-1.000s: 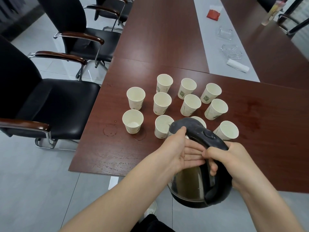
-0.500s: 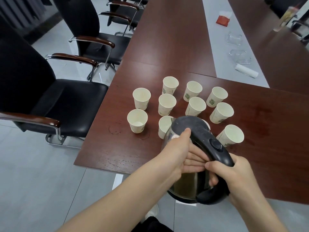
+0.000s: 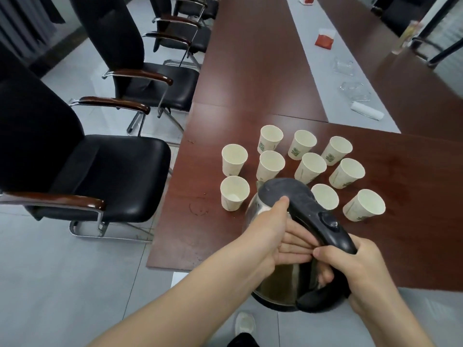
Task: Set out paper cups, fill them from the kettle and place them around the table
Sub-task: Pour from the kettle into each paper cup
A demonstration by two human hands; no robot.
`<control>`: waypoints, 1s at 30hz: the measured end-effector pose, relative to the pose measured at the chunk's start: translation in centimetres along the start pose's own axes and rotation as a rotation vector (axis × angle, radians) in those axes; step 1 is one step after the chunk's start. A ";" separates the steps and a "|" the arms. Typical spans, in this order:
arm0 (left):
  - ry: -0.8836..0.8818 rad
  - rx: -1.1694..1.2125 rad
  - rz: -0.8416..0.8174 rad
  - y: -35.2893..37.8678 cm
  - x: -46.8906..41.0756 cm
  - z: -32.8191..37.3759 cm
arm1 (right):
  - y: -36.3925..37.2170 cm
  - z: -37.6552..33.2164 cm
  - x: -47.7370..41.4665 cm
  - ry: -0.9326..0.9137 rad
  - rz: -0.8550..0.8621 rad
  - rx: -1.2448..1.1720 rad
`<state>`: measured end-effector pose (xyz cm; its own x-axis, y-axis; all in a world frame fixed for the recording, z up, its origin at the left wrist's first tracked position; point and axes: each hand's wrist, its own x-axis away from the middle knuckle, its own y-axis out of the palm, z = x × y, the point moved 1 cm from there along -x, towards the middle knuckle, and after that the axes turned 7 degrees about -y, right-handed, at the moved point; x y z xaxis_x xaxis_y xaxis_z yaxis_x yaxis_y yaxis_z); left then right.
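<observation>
Paper cups (image 3: 310,166) stood clustered on the tabletop (image 3: 413,234), seemingly mostly unfilled, none distributed, the kettle (image 3: 283,196) tipped over their near edge, right hand (image 3: 350,266) clamped on its handle, left hand (image 3: 275,236) with fingers flat against its side.

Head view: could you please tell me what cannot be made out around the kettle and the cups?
- Kettle spout, any stream and whatever stands under it: hidden by its own lid, head view.
- Far cups: fill levels too small and pale to tell.
- Clear objects on the grey strip: blurred.
</observation>
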<state>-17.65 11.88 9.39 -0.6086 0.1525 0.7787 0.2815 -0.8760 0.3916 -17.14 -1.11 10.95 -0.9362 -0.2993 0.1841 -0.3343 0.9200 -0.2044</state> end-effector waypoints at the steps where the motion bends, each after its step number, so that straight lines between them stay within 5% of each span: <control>1: -0.011 -0.012 -0.005 -0.7 0.2 0.1 | 0.7 0.0 0.1 0.002 0.027 -0.010; 11: -0.091 -0.054 -0.078 -6.3 0.6 1.8 | 7.1 -1.3 0.2 0.085 0.110 -0.019; 30: -0.127 0.001 -0.066 -6.2 -0.1 3.2 | 7.1 -3.4 -2.2 0.235 0.075 0.094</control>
<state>-16.96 18.77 8.50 -0.5268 0.2665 0.8071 0.2448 -0.8618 0.4443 -17.11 6.91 12.39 -0.9114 -0.1540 0.3815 -0.2838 0.9066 -0.3122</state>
